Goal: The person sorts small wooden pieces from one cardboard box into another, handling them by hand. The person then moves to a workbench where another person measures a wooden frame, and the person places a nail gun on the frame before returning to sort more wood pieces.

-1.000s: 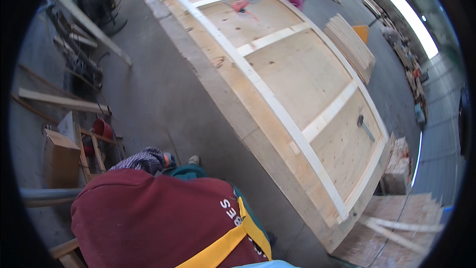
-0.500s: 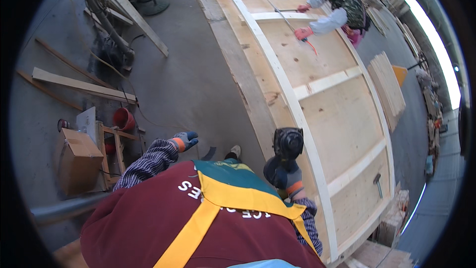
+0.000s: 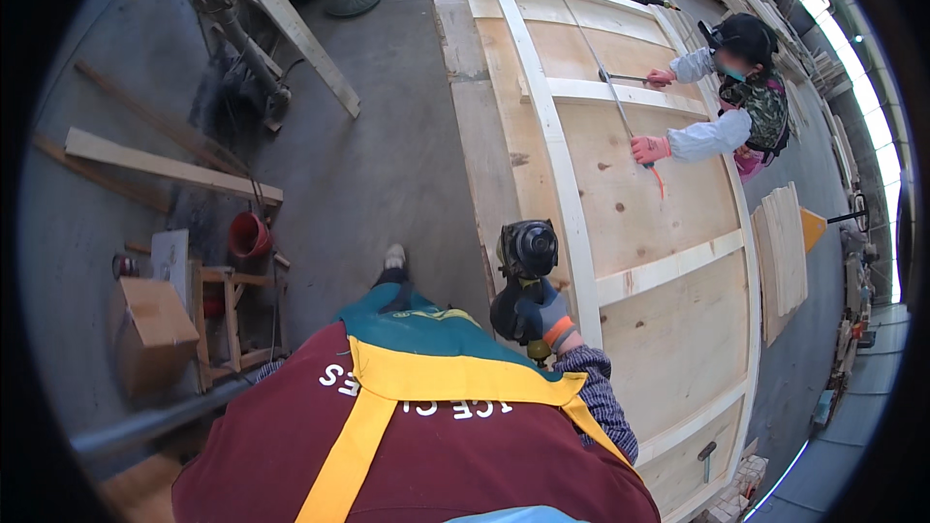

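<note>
My right hand (image 3: 542,318), in a grey-blue glove with an orange cuff, grips a black coil nail gun (image 3: 528,250). The gun is held upright beside the near left edge of a large pale wooden panel (image 3: 668,329) with lighter battens across it. My left hand is out of sight behind my maroon apron (image 3: 417,446) with yellow straps. Across the panel a co-worker (image 3: 746,87) in pink gloves holds a long thin metal strip (image 3: 610,87) flat on the boards.
A hammer (image 3: 705,455) lies on the panel's near corner. To my left stand a wooden stool (image 3: 228,315), a cardboard box (image 3: 155,324) and a red bucket (image 3: 249,235). Loose planks (image 3: 165,165) lie on the concrete floor. Stacked boards (image 3: 783,252) sit beyond the panel's right edge.
My view has swung along the panel. My right hand with the nail gun has come up beside the panel's edge. My left hand, seen half a second ago, has dropped out of view.
</note>
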Demonstrator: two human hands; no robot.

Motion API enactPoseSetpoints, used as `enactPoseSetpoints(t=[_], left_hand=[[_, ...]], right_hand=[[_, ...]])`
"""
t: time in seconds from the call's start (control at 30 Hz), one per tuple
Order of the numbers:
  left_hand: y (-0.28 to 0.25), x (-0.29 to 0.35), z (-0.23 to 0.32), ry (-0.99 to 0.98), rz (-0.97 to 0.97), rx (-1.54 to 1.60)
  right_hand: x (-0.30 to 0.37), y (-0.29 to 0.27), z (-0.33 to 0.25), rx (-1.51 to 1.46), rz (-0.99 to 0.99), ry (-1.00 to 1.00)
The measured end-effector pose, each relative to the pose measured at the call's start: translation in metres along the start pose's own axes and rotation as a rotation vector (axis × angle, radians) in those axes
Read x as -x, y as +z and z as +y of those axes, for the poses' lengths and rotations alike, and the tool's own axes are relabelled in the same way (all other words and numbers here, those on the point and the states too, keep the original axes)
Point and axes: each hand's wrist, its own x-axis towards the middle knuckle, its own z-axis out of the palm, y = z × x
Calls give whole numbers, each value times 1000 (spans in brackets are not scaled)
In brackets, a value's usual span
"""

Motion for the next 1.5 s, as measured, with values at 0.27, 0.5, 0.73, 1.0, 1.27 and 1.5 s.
enactPoseSetpoints(t=[0.27,0.5,0.73,1.0,1.27,1.5], left_hand=[[-144,-189,88,143,-13,-107],[-322,-344,335,380,94,-461],[-304,-387,571,795,-13,-69],[-263,-350,692,928,-325,-761],[-217,-368,849,1581,-85,-662],[-111,-379,982,1809,-151,-550]], right_hand=[[-52,17,17,111,-3,109],[-60,47,0,142,139,268],[-69,88,20,526,283,532],[-114,131,31,222,559,506],[-119,165,-19,200,665,672],[-128,170,-119,298,755,752]])
